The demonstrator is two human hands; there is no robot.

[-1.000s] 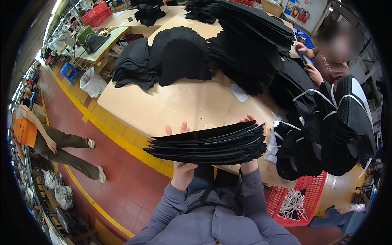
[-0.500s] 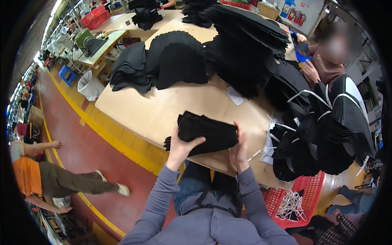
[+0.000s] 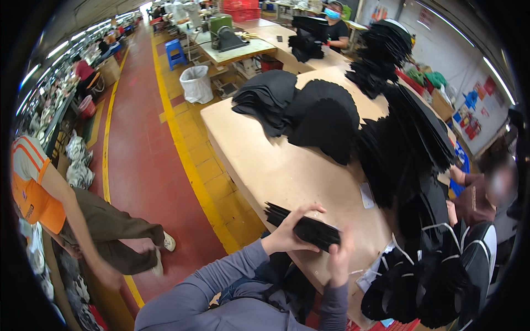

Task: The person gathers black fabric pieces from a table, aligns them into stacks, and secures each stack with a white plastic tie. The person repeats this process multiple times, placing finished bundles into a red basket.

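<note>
Between my hands, above the near edge of the table, is a stack of black fabric pieces. My left hand wraps round its left part, with the layered ends fanning out beyond the palm. At the right end, my right hand is closed on the stack, its thumb against the near side; its fingers are partly blurred. Farther along the table lie piles of curved black pieces.
Tall black stacks fill the table's right side, with bundles tied by white strips nearer me. A person in an orange vest stands in the left aisle. A white bin is beside the table; a co-worker is at the right.
My view has swung left and up, so the table appears farther right. The stack is tilted more, and my right hand has gone from flat against its end to closed on it.
</note>
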